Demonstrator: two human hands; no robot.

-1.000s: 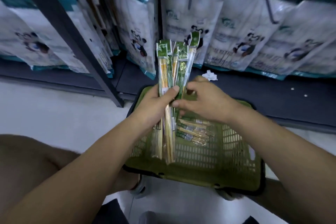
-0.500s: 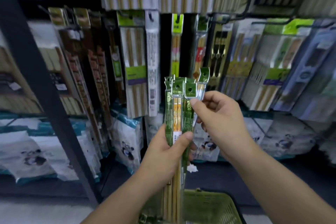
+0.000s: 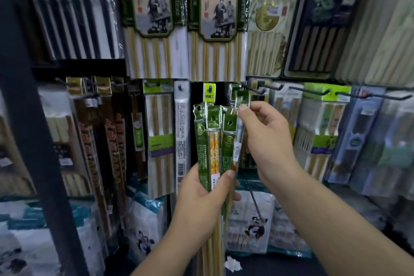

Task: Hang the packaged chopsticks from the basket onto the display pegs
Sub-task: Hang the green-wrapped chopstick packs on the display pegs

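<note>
My left hand (image 3: 201,195) grips a bunch of several green-topped chopstick packs (image 3: 212,139), held upright in front of the display. My right hand (image 3: 266,141) pinches the green header of one more pack (image 3: 242,101), lifted a little above the bunch. That header sits just below and left of a black display peg (image 3: 255,89). A pack with a light green tag (image 3: 209,93) hangs on a peg straight behind the bunch. The basket is out of view.
Big chopstick sets (image 3: 154,20) hang on the upper row. More black pegs (image 3: 313,92) stick out to the right at header height. A dark shelf upright (image 3: 33,141) runs down the left. Panda-printed bags (image 3: 253,226) stand on the bottom shelf, with crumpled paper (image 3: 233,264) in front.
My view rose from the basket to the peg rows. Both hands lifted the packs up with it, and my right hand has drawn one pack's header up toward a peg.
</note>
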